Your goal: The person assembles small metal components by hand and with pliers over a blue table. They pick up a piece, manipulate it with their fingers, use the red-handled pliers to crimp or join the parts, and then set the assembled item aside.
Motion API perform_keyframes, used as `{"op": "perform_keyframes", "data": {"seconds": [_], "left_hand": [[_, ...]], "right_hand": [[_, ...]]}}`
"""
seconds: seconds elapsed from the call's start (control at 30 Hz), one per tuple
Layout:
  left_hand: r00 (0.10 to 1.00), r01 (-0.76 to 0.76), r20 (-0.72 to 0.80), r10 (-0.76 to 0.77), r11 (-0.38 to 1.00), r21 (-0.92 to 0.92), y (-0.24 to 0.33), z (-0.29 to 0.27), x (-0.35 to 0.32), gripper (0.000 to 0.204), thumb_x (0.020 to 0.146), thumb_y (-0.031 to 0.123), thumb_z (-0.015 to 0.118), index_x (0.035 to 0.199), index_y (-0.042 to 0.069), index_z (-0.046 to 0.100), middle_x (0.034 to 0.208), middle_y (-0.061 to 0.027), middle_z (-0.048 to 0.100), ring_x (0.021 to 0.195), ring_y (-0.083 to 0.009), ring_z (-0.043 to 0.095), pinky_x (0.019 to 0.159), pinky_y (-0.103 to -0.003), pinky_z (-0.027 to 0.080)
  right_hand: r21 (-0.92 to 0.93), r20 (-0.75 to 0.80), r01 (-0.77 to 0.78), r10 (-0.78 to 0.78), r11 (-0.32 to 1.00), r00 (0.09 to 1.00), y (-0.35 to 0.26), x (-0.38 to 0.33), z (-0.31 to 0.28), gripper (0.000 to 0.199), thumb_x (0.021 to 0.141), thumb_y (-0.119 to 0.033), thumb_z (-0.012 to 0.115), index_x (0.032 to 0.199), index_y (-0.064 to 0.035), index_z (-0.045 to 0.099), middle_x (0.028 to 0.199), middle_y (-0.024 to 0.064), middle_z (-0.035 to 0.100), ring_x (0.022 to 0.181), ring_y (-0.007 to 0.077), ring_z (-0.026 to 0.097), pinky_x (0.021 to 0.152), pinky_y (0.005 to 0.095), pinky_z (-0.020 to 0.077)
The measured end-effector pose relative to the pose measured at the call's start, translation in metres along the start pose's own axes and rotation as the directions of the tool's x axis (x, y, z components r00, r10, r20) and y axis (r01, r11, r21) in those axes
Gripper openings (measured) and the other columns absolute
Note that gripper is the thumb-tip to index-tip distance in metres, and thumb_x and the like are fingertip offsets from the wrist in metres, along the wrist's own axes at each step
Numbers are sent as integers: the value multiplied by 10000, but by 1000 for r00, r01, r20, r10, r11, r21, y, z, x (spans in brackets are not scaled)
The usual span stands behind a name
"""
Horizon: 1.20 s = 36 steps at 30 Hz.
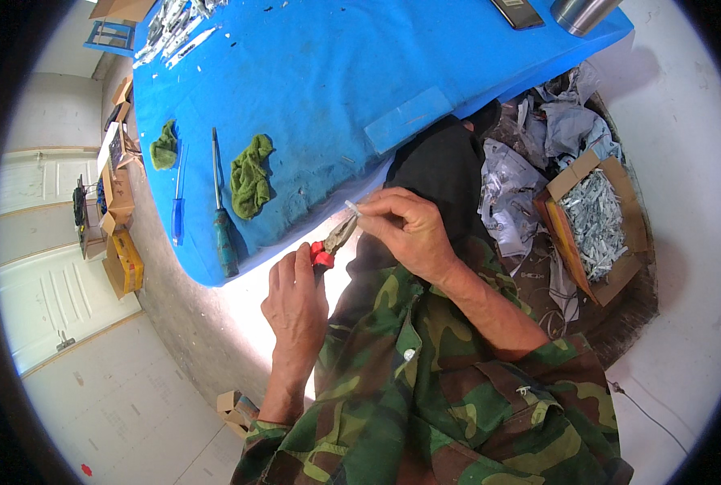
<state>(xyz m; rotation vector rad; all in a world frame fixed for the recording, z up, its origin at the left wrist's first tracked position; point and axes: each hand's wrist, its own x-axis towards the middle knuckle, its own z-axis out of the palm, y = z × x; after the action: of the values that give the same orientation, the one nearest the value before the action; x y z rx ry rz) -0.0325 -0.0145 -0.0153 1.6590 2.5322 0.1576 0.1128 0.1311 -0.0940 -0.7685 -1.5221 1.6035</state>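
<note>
My left hand (296, 299) is closed round the red handles of a pair of pliers (340, 235), whose metal jaws point up and to the right. At the jaw tips is a small whitish metal piece (352, 208), pinched between the thumb and fingers of my right hand (409, 226). Whether the jaws grip the piece or only touch it, I cannot tell. Both hands are above my lap, just off the near edge of the blue-covered table (320, 89).
On the table lie two screwdrivers (221, 218), (178, 218) and two green cloths (251, 178), (164, 145). Long metal pieces (178, 32) pile at the far left; a phone (519, 12) and steel cup (580, 14) sit far right. At right, a carton (599, 226) holds metal strips.
</note>
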Motion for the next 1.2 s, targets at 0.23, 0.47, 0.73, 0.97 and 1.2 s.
{"op": "perform_keyframes", "data": {"seconds": [0.23,0.47,0.73,0.97,1.2], "left_hand": [[1000,-20,-12,20,1000,-3,-2,0,1,452,861,21,750,1296,42,627,1164,-127,685,1080,-337,680,820,-466,551],[997,-57,-48,55,998,-34,-4,4,1,400,864,20,751,1250,40,648,1108,-133,710,1032,-333,705,796,-457,564],[999,-10,-47,3,988,-155,-5,3,3,342,899,25,750,1232,50,677,1062,-157,731,946,-349,736,786,-443,582],[989,41,-122,-80,954,-297,-13,-13,6,259,971,67,736,1222,19,701,974,-159,744,794,-225,712,719,-346,565],[926,216,-209,-314,896,-388,-62,-40,19,212,1023,160,721,1191,31,725,793,-42,633,697,-100,550,595,-286,445]], "right_hand": [[4,6,-14,14,1000,1000,0,0,0,129,907,35,777,1034,16,769,1070,72,723,928,100,676,778,239,548],[95,-48,-22,27,995,998,0,0,4,127,898,-29,801,1006,24,761,971,91,728,854,164,688,747,292,544],[271,17,-205,208,941,978,-3,-1,-1,114,952,-37,772,1053,11,750,931,30,716,752,54,629,638,220,498],[528,111,-326,317,784,942,-14,2,-12,175,974,-66,754,1123,11,703,891,58,710,653,45,577,522,198,450],[605,167,-355,322,713,932,-15,3,-17,181,1002,-55,687,1167,18,674,957,90,718,709,64,603,556,207,480]]}}
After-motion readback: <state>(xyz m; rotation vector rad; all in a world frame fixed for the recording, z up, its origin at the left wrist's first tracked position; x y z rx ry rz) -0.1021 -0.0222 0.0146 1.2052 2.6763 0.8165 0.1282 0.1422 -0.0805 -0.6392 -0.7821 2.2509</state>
